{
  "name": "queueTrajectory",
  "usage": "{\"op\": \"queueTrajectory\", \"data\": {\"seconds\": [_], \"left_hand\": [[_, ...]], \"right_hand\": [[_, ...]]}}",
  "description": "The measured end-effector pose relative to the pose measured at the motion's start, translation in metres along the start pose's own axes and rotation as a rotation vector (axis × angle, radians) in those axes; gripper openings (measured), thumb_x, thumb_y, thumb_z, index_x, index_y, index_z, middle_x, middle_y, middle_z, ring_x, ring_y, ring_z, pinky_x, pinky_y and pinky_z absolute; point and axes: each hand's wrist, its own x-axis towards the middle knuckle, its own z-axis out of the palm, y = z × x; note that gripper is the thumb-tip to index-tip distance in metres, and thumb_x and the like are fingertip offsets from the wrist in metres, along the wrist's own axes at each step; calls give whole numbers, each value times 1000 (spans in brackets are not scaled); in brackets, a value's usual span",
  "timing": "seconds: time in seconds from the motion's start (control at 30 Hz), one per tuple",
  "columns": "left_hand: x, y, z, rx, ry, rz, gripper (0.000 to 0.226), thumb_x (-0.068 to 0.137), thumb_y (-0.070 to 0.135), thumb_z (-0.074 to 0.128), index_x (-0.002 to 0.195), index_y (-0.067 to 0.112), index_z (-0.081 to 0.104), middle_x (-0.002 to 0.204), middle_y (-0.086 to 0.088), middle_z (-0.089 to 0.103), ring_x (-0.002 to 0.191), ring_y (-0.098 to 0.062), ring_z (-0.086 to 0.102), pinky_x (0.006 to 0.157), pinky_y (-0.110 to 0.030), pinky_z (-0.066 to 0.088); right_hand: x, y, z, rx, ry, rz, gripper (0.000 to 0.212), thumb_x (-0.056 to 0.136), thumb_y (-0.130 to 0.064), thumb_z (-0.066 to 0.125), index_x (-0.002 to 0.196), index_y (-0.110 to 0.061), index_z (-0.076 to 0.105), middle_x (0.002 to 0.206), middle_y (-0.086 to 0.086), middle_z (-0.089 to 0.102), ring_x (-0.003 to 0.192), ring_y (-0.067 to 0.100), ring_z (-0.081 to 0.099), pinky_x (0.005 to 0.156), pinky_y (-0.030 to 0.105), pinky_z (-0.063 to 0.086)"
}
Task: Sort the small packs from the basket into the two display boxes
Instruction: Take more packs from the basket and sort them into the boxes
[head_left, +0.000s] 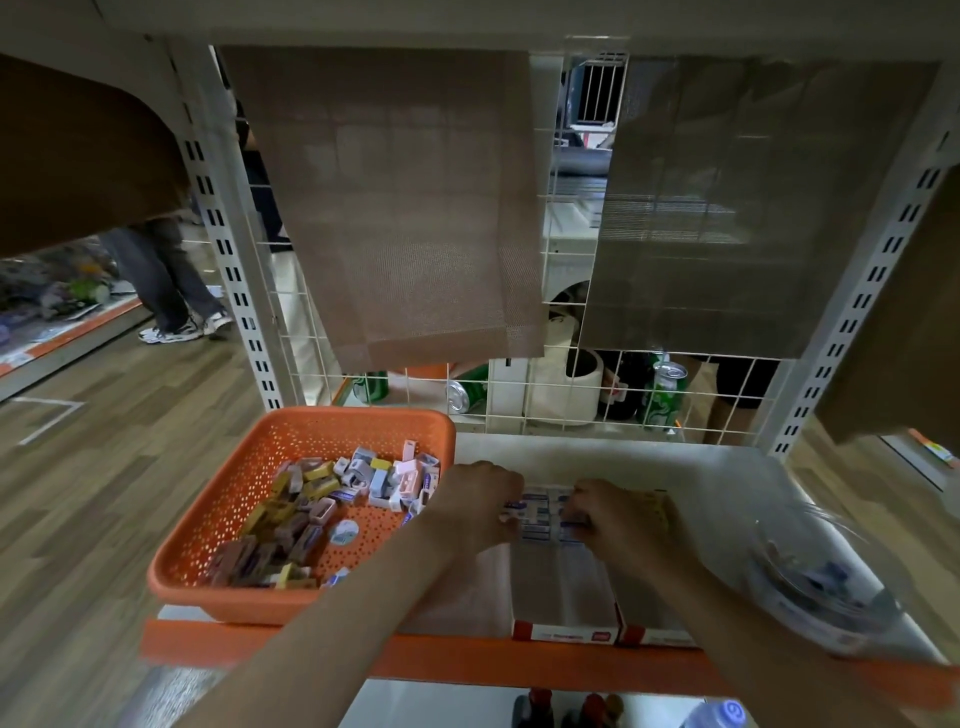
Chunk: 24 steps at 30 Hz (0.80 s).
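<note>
An orange perforated basket (218, 519) stands on the shelf at the left and holds several small packs (332, 493) in yellow, brown, white and blue. Two display boxes lie side by side to its right: the left box (563, 587) has a row of blue-and-white packs (540, 514) at its far end, and the right box (649, 610) shows yellow packs (655, 506) at its far end. My left hand (480, 501) and my right hand (613, 514) both reach over the left box, fingers curled on the blue-and-white packs.
A clear plastic bowl (826, 577) with dark and blue items stands at the right of the shelf. A wire grid back panel (519, 405) with green cans behind it closes the shelf's rear. An orange shelf edge (467, 660) runs along the front. Bottles show below.
</note>
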Motion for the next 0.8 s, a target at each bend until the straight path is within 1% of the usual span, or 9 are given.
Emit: {"op": "queueTrajectory", "data": {"seconds": [0.13,0.23,0.33,0.4,0.5,0.6,0.67,0.77,0.8], "left_hand": [[-1,0,2,-12,7,1,29,86,31,57,110,16,60,113,-3,62,106,-21,55,84,-30,46],[-2,1,4,-16,11,4,29,87,32,57,110,17,59,114,-2,62,106,-21,55,84,-27,45],[-4,1,2,-23,22,2,27,87,31,55,108,16,61,111,-2,63,106,-20,56,80,-26,42],[-4,2,0,-24,14,0,27,87,32,55,109,17,60,112,-2,63,106,-20,56,80,-28,44],[-5,5,-3,-24,4,-9,26,86,33,58,108,19,60,112,0,63,107,-19,55,81,-30,44],[-8,7,-6,-38,7,-18,26,88,34,57,109,19,59,113,1,62,109,-18,55,79,-27,41],[-11,8,-8,-93,21,-31,26,90,34,55,110,19,59,114,2,63,109,-17,55,79,-26,40],[-12,10,-13,-146,17,-42,30,92,35,53,117,19,58,118,2,63,111,-17,55,84,-26,42],[-13,10,-15,-145,10,-50,33,92,36,53,121,20,56,120,1,62,112,-17,55,86,-27,42]], "right_hand": [[-3,0,3,14,43,9,18,89,-19,61,105,-18,68,106,-4,60,96,12,58,84,25,48],[-5,-3,-1,19,86,-3,21,83,-24,66,105,-21,66,106,-7,58,96,12,56,84,26,45],[-3,-10,-9,213,114,-5,35,75,-28,75,108,-21,65,105,-7,58,96,10,55,83,29,45],[-2,-19,-15,370,78,-18,41,70,-32,80,107,-22,66,101,-6,58,92,10,57,79,30,48],[-3,-31,-16,444,20,-2,27,72,-25,79,96,-20,67,96,-3,60,90,16,59,79,33,50],[-5,-37,-18,552,74,37,20,72,-15,80,84,-23,66,95,4,64,90,18,61,81,34,51],[-7,-39,-21,611,117,60,29,72,-8,79,76,-30,60,92,2,65,88,16,62,79,29,52],[-8,-45,-27,774,159,123,27,73,2,74,80,-19,59,87,-4,65,83,10,63,68,14,50],[-8,-46,-29,848,182,142,25,74,2,74,82,-16,58,89,-2,66,84,10,64,69,14,51]]}}
